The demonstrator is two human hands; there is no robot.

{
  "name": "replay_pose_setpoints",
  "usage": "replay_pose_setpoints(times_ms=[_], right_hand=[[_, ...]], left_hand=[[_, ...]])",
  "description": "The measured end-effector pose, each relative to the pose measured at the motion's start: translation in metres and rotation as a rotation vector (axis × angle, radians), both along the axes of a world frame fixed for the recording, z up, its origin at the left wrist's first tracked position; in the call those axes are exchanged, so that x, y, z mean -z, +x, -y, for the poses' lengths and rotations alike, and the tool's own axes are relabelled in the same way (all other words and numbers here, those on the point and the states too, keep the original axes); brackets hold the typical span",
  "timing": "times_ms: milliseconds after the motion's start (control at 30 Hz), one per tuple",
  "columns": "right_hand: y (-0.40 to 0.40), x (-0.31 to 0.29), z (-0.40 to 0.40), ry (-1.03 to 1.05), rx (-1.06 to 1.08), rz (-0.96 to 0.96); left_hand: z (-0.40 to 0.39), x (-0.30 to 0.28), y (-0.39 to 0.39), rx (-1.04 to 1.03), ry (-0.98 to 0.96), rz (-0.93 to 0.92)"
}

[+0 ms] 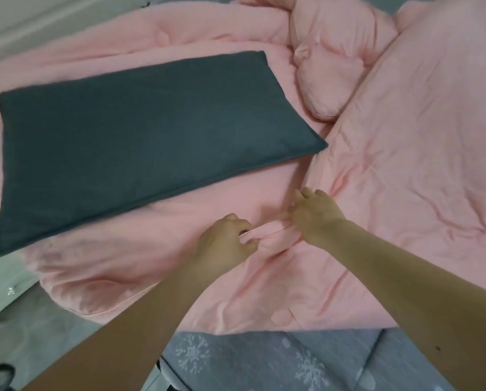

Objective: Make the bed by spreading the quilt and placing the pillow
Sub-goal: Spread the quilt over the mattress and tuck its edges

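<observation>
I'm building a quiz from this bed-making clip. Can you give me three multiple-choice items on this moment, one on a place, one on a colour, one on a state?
1. Where does the pillow lie?
A. on the pink quilt, left of the hands
B. on the floor
C. under the quilt

2. What colour is the sheet showing at the near edge of the bed?
A. white with stripes
B. grey with white snowflakes
C. plain green

3. What are the left hand and right hand doing?
A. both resting open and flat
B. one lifting the pillow
C. both gripping a bunched fold of the quilt

Answers: 1 A, the dark pillow sits flat on top of the quilt; 2 B, snowflake print shows on grey cloth; 3 C, fingers of both hands curl around one pink fold.
</observation>
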State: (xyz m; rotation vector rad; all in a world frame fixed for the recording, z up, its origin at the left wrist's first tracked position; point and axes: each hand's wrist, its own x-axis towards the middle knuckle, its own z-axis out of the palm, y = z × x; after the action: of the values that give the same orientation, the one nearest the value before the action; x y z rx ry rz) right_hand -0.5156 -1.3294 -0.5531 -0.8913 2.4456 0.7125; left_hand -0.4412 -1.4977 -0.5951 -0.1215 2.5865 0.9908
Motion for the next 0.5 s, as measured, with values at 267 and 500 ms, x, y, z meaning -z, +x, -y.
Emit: replay_pose_setpoints(times_ms=[267,500], right_hand=[[0.038,-0.040,-0.039,-0.032,0.151,-0.017],[0.102,-0.049,-0.080,0.029,0.125,-0.131]], left_hand=[[-0.034,-0.035,0.045,0.137,-0.123,-0.136],[-0.062,-0.039,0.103,0.174,-0.115,-0.251]])
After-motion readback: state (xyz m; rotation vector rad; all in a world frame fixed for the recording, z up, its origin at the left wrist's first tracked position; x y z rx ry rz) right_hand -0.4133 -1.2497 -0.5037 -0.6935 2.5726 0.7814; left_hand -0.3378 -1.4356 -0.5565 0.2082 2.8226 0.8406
